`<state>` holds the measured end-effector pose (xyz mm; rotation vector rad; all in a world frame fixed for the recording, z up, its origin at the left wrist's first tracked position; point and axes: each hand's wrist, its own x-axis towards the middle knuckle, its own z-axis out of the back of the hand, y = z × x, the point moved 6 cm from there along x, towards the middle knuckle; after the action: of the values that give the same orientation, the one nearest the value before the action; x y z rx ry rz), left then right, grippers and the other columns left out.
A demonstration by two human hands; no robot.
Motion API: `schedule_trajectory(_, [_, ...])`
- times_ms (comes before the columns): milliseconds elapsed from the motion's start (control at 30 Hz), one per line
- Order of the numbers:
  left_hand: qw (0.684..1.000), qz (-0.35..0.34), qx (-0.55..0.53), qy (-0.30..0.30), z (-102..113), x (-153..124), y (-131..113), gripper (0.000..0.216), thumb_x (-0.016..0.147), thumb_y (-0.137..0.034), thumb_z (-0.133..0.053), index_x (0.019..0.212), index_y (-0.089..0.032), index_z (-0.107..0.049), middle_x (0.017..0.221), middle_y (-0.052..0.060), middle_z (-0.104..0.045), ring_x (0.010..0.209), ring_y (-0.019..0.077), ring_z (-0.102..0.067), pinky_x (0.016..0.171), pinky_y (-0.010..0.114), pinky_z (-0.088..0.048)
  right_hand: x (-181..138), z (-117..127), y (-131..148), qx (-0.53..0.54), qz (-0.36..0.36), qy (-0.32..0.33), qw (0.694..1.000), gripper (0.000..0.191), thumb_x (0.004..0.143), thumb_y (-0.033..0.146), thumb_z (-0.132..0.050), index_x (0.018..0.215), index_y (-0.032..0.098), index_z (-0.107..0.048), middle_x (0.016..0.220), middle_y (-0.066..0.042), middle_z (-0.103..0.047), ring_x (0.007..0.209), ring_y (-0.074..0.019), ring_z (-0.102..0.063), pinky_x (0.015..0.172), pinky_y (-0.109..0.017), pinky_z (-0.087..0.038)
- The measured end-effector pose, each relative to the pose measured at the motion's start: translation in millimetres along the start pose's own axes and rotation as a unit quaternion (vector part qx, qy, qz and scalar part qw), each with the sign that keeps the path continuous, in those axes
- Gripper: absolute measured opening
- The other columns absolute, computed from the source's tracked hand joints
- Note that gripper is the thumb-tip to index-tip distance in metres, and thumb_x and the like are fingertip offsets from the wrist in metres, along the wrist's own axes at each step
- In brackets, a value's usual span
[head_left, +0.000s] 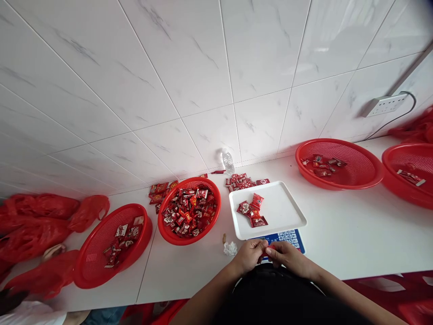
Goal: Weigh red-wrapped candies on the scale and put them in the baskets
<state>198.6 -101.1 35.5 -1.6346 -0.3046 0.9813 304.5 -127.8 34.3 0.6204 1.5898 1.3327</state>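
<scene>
My left hand [249, 255] and my right hand [288, 256] meet at the near edge of the white table, just in front of a blue weighing scale [287, 237]. Both pinch a small red packet [265, 253] between their fingertips. On the scale's white tray [287, 212] lies a small pile of red candy packets [252, 211]. A red mesh basket [189, 210] heaped with similar packets stands to the left of the tray.
Another red basket [111, 246] with a few packets sits far left beside red plastic bags [37, 225]. Two red baskets [338, 163] [409, 174] stand at the right. A clear bottle [228, 161], loose packets [241, 181], crumpled paper [230, 248] and a wall socket [385, 104] are nearby.
</scene>
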Motion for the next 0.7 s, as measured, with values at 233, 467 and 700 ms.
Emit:
schedule_trajectory(233, [1.000, 0.011, -0.012, 0.000, -1.1, -1.5, -3.5, 0.048, 0.080, -0.060, -0.041, 0.063, -0.016, -0.047, 0.053, -0.005, -0.039, 0.050, 0.0068, -0.032, 0.051, 0.022, -0.026, -1.1, -2.2, 0.6, 0.015, 0.008, 0.007, 1.000, 0.049, 0.082, 0.062, -0.041, 0.077, 0.016, -0.059, 0.060, 0.002, -0.051, 0.055, -0.0111, -0.042, 0.053, -0.024, -0.030])
schedule_trajectory(467, [1.000, 0.008, -0.011, -0.010, -0.9, -1.1, -1.8, 0.048, 0.080, -0.061, -0.041, 0.065, -0.016, -0.048, 0.052, -0.005, -0.039, 0.049, 0.0070, -0.033, 0.051, 0.022, -0.026, -2.3, 0.1, 4.3, 0.010, 0.009, -0.003, 1.000, 0.050, 0.080, 0.064, -0.041, 0.074, 0.018, -0.059, 0.061, 0.001, -0.053, 0.058, -0.0131, -0.044, 0.057, -0.025, -0.035])
schedule_trajectory(700, [1.000, -0.001, -0.010, -0.027, 1.5, -0.4, 2.7, 0.050, 0.081, -0.062, -0.037, 0.074, -0.015, -0.054, 0.054, -0.005, -0.042, 0.051, 0.0084, -0.039, 0.053, 0.023, -0.032, 0.7, 0.9, 3.4, 0.031, 0.013, -0.014, 0.999, 0.048, 0.080, 0.063, -0.043, 0.076, 0.018, -0.060, 0.064, 0.000, -0.056, 0.059, -0.0139, -0.048, 0.059, -0.026, -0.038])
